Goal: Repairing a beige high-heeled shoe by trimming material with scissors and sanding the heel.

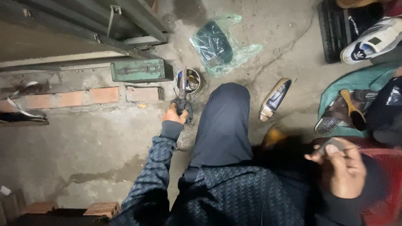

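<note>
Right hand (341,169), nearest the lens: fingers curled round a small flat grey piece (331,144) (too blurred to identify). Left hand (175,115), arm extended: fingers closed on the dark smeared handle of a brush (183,94), its end dipped in a round metal tin (189,80) on the concrete floor (83,142). Beside the knee: one tan flat shoe (274,99). Beyond: green plastic bag (222,42), green metal box (140,70).
</note>
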